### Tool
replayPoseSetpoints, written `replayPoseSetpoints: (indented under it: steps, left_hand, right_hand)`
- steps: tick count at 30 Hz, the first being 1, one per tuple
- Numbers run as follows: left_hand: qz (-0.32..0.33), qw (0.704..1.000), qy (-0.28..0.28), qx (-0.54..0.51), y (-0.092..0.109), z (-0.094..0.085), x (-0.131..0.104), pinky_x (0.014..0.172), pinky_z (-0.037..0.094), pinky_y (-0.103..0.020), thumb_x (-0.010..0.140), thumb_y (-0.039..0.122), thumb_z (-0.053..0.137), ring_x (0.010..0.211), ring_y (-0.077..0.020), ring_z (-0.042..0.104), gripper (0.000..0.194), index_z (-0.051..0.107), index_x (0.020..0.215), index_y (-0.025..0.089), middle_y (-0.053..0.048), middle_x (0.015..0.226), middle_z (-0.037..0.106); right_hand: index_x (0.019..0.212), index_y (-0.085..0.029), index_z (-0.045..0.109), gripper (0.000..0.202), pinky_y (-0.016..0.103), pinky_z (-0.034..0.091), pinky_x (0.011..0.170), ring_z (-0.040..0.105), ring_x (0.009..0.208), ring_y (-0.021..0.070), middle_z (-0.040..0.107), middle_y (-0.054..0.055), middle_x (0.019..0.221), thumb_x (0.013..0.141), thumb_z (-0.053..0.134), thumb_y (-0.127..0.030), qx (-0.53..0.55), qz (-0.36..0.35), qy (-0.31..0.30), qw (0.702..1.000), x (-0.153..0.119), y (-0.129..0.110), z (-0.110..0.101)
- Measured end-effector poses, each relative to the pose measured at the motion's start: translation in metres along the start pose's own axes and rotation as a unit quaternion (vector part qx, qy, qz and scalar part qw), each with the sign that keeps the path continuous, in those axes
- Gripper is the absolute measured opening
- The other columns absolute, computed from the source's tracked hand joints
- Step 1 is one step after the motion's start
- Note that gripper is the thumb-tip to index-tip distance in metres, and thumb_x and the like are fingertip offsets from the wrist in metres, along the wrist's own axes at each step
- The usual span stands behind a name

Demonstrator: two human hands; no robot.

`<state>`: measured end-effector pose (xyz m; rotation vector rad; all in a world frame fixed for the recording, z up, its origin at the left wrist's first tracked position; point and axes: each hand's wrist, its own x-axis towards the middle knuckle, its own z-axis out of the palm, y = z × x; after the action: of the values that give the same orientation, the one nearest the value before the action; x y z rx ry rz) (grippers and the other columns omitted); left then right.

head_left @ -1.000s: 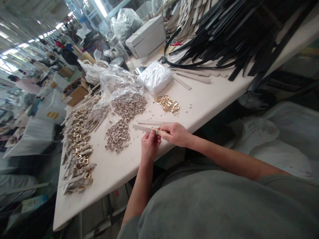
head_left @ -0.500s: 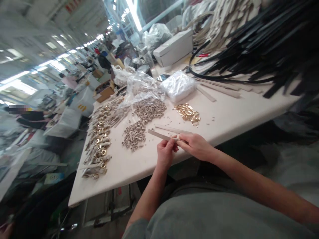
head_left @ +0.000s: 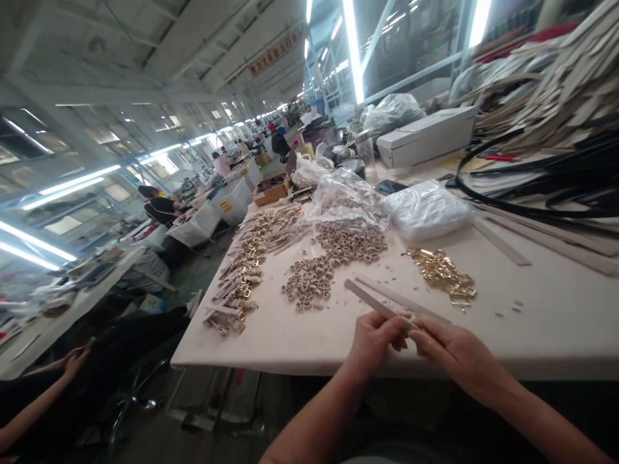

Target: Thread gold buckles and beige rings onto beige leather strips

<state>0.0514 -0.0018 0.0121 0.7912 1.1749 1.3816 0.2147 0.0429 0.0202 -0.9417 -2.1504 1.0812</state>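
Note:
A flat beige strap is held between my two hands above the table's front edge. My left hand is closed, thumb and fingers pinching the strap. My right hand closes round the strap's near end, and its fingers hide that end. Just beyond them a second beige strap lies on the table. Gold metal buckles are heaped behind my right hand. To the left lie piles of small beige loops, some under a clear plastic bag.
Straps with gold buckles line the left side of the white table. A plastic-wrapped packet, a white box and black straps stand farther back. Another person's hands show at lower left.
My view has swung left and up, so the table appears lower and farther right. Both hands keep hold of the same strap, close together.

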Motion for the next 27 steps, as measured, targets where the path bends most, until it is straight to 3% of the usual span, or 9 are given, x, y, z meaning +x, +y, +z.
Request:
replayPoseSetpoints:
  steps: [3,7,10,12,15,18,21,24,27]
  left_hand:
    - [0.009,0.995,0.055,-0.087,0.01,-0.017,0.007,0.044,0.034,-0.019,0.072,0.043,0.082,0.044,-0.0071,0.049,0.036,0.079,0.087,0.011,-0.003,0.052,0.059]
    - [0.065,0.975,0.148,-0.15,0.045,-0.074,0.026,0.043,0.037,-0.013,0.063,0.042,0.089,0.047,-0.0044,0.05,0.036,0.077,0.083,0.014,0.0,0.056,0.061]
    - [0.098,0.96,0.204,-0.163,0.079,-0.129,0.046,0.044,0.039,-0.01,0.066,0.037,0.087,0.047,-0.0025,0.052,0.032,0.073,0.085,0.015,0.004,0.059,0.062]
    - [0.118,0.94,0.281,-0.156,0.101,-0.161,0.064,0.042,0.038,-0.01,0.071,0.031,0.084,0.044,-0.0025,0.052,0.026,0.069,0.081,0.013,0.004,0.057,0.061]
    - [0.136,0.923,0.334,-0.137,0.134,-0.193,0.099,0.042,0.038,-0.01,0.081,0.026,0.075,0.042,-0.0025,0.052,0.019,0.062,0.076,0.013,0.006,0.053,0.058]
    - [0.138,0.928,0.326,-0.12,0.161,-0.205,0.137,0.05,0.046,-0.012,0.084,0.021,0.071,0.049,-0.0048,0.059,0.014,0.061,0.08,0.013,0.003,0.059,0.064]
    - [0.138,0.934,0.315,-0.101,0.175,-0.204,0.162,0.057,0.051,-0.017,0.085,0.02,0.07,0.057,-0.009,0.066,0.012,0.062,0.092,0.013,0.001,0.068,0.067]
    - [0.15,0.931,0.318,-0.094,0.169,-0.197,0.159,0.059,0.05,-0.016,0.087,0.018,0.066,0.06,-0.0074,0.066,0.021,0.06,0.107,0.019,0.003,0.076,0.068]
    - [0.157,0.938,0.298,-0.078,0.149,-0.187,0.131,0.059,0.05,-0.015,0.085,0.019,0.069,0.065,-0.0071,0.068,0.028,0.06,0.111,0.024,0.003,0.086,0.071]
  right_hand:
    - [0.1,-0.026,0.066,0.035,0.033,0.054,0.073,0.071,0.079,0.0226,0.075,0.003,0.09,0.092,0.05,-0.055,0.029,0.021,0.083,0.996,-0.003,0.014,-0.004]
    - [0.095,-0.027,0.067,0.033,0.036,0.058,0.071,0.073,0.073,0.024,0.076,0.003,0.084,0.09,0.052,-0.056,0.063,0.071,0.193,0.977,-0.011,0.032,-0.006]
    - [0.091,-0.028,0.067,0.029,0.036,0.06,0.07,0.073,0.071,0.0241,0.076,0.002,0.08,0.089,0.054,-0.053,0.063,0.072,0.223,0.97,-0.015,0.038,-0.002]
    - [0.09,-0.028,0.068,0.026,0.036,0.06,0.069,0.073,0.07,0.0239,0.076,0.002,0.079,0.089,0.055,-0.051,0.051,0.062,0.227,0.971,-0.016,0.039,0.0]
    - [0.087,-0.028,0.069,0.025,0.036,0.059,0.068,0.073,0.069,0.024,0.076,0.002,0.077,0.088,0.056,-0.05,0.018,0.047,0.228,0.972,-0.013,0.036,0.003]
    - [0.085,-0.028,0.069,0.026,0.036,0.058,0.068,0.072,0.069,0.0242,0.076,0.002,0.075,0.087,0.056,-0.05,-0.006,0.04,0.226,0.973,-0.01,0.034,0.004]
    - [0.085,-0.027,0.07,0.026,0.035,0.058,0.067,0.072,0.067,0.0229,0.076,0.001,0.076,0.087,0.056,-0.049,-0.002,0.047,0.22,0.974,-0.009,0.035,0.002]
    - [0.087,-0.025,0.069,0.025,0.032,0.057,0.067,0.071,0.067,0.0208,0.076,0.002,0.078,0.089,0.056,-0.047,0.019,0.05,0.224,0.973,-0.009,0.034,-0.002]
    - [0.093,-0.024,0.07,0.026,0.032,0.056,0.071,0.071,0.073,0.0203,0.075,0.003,0.081,0.093,0.052,-0.043,-0.015,0.039,0.235,0.971,-0.007,0.029,-0.008]
